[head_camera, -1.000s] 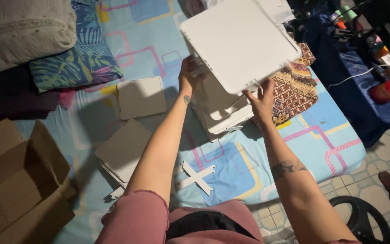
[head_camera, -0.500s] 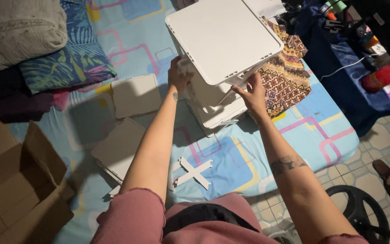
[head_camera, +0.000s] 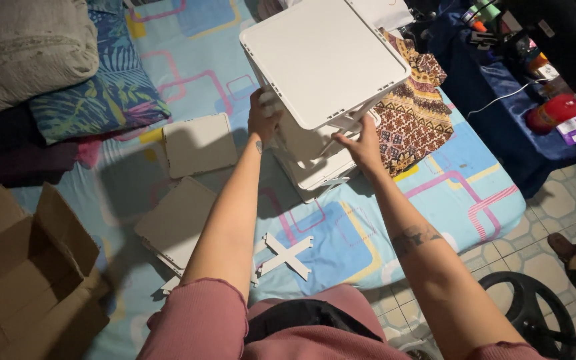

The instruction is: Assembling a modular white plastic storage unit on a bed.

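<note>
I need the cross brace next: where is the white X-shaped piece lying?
In the head view, the white X-shaped piece lies flat on the blue patterned sheet, low in the centre between the person's forearms, right of the stack of flat white panels.
</note>
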